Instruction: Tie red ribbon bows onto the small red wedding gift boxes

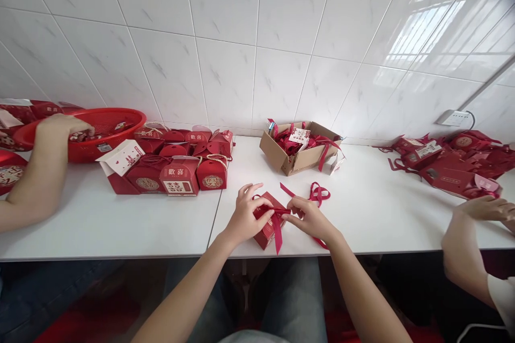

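A small red gift box (266, 228) lies on the white table (120, 225) near its front edge, with a dark red ribbon (277, 233) across its top. My left hand (246, 215) rests on the box's left side, fingers curled and pinching the ribbon. My right hand (308, 218) pinches the ribbon's other part just right of the box. A loose length of ribbon (317, 192) curls on the table behind my right hand.
Several finished red gift boxes (181, 163) stand at mid-left. An open cardboard box (300, 147) holds ribbons and tags. A red basket (102, 131) sits far left, another person's hand (60, 127) on it. Flat red boxes (450, 163) lie right, near a third person's hand (485, 208).
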Available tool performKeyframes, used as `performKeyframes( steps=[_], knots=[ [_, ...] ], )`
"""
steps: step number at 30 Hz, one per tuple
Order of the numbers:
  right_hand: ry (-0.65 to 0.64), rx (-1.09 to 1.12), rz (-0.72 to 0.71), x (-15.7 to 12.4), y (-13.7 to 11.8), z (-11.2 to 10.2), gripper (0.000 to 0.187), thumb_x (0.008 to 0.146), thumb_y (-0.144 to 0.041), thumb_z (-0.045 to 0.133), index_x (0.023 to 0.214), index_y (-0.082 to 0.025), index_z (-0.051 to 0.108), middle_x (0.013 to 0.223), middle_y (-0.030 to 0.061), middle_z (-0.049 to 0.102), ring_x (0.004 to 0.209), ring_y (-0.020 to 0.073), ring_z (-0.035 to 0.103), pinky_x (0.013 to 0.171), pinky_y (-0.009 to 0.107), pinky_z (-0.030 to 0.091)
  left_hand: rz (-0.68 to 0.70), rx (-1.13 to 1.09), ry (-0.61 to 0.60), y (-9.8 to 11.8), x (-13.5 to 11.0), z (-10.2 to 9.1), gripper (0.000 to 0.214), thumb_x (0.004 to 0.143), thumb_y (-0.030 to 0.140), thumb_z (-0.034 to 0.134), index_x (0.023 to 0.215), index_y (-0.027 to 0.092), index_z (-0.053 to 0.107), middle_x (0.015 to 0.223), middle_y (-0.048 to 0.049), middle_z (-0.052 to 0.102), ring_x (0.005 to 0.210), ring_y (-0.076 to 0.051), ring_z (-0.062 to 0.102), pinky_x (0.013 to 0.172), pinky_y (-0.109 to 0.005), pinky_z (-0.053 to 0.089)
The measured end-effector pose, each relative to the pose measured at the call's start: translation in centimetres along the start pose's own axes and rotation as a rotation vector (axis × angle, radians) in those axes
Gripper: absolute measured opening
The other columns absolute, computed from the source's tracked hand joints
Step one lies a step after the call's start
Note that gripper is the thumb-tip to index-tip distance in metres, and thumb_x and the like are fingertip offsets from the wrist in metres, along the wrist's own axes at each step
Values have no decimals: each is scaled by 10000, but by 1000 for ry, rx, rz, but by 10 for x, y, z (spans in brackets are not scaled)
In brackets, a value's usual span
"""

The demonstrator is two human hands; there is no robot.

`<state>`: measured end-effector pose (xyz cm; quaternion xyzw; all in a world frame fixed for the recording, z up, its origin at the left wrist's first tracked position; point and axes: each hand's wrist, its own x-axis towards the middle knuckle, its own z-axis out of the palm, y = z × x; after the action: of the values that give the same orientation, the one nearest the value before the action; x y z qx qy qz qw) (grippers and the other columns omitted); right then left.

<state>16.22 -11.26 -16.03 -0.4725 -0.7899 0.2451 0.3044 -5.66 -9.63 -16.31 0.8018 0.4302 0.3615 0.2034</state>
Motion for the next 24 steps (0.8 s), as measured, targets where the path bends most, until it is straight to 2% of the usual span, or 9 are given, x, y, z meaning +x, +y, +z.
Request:
performKeyframes(
  steps=[5, 15, 24],
  knots=[
    [90, 48, -31, 5, 0, 1, 321, 891, -441, 520, 705, -186, 580, 672, 6, 548, 601, 119, 462, 573, 259, 385, -5, 1, -30, 0, 7, 3, 111, 800, 290, 594, 768, 225, 678, 1369, -59, 478, 1323, -322, 277, 1070, -534, 303],
    [144, 78, -78, 4, 5, 9, 317, 874, -422, 553, 652, -195, 549, 640, 6, 544, 598, 128, 464, 569, 271, 389, -13, -32, -5, -9, 5, 8, 84, 777, 218, 579, 727, 230, 645, 1324, -37, 548, 1299, -319, 322, 1058, -550, 309],
    [195, 102, -93, 0, 12, 15, 306, 868, -406, 560, 644, -199, 533, 624, 4, 516, 585, 132, 457, 553, 274, 391, 13, -58, -43, -10, 4, 7, 85, 781, 202, 561, 738, 220, 632, 1349, -53, 514, 1314, -311, 311, 1065, -534, 317]
  ],
)
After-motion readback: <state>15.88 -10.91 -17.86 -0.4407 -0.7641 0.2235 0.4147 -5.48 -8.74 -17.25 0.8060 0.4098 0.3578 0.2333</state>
